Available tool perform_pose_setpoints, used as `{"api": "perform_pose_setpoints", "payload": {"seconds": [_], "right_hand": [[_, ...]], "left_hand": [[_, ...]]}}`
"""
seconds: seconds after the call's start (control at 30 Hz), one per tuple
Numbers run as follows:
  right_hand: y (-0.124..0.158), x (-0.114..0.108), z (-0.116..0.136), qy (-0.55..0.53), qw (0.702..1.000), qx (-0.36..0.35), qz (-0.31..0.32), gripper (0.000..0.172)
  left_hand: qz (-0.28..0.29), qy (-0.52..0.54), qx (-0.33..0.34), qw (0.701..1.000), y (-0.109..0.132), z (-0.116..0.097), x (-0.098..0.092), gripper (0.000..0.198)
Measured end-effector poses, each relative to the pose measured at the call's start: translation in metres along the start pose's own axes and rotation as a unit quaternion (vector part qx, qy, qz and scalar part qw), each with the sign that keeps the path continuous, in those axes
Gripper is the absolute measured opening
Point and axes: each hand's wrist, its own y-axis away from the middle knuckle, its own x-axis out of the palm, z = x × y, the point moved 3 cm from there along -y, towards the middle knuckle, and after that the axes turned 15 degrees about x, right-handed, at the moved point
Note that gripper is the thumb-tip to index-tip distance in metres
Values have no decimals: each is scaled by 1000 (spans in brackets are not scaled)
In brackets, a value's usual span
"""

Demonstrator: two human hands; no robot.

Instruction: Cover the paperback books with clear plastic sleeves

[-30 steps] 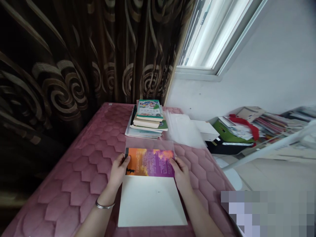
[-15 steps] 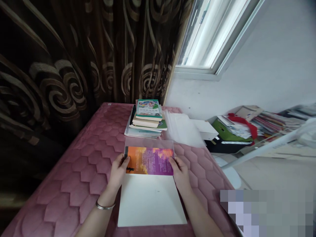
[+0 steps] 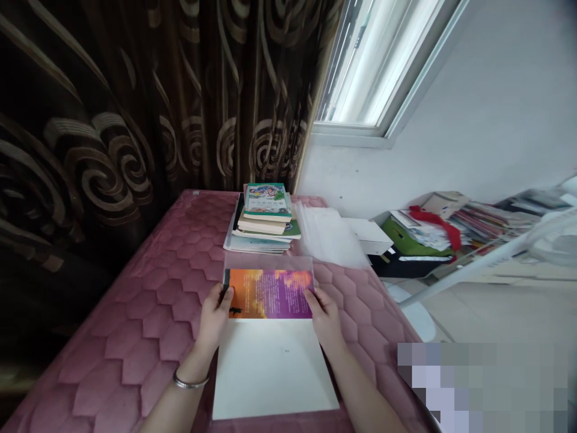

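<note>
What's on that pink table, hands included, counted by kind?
open book: 1
clear cover over its flap: 1
book stack: 1 (books inside too close to count)
pile of clear covers: 1
hands: 2, left hand and right hand, both gripping the open book
Total: 6

My own two hands and forearms, seen from the camera on my head. My left hand [image 3: 215, 313] and my right hand [image 3: 325, 317] are bare. My left forearm [image 3: 174, 406] and right forearm [image 3: 360, 394] are uncovered as far as the lower edge of the view. Around my left wrist sits a thin bangle [image 3: 192, 380], a plain, narrow, silver-coloured metal ring with a soft shine along its curve. My fingernails are too small and blurred to describe.
</note>
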Motion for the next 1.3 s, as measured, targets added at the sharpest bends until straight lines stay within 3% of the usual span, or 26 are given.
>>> {"api": "perform_pose_setpoints", "payload": {"seconds": [0.23,0.7,0.97,1.3], "right_hand": [[1,1,-2,10,1000,-2,-3,40],[4,1,1,-12,1000,2,20,35],[3,2,-2,3,1000,-8,19,36],[2,0,-2,-25,999,6,38,35]], "left_hand": [[7,22,-14,1000,1,-4,0,28],[-6,8,-16,1000,2,-7,3,36],[4,65,-45,997,2,-10,3,29],[1,9,-19,1000,2,-5,3,38]]}}
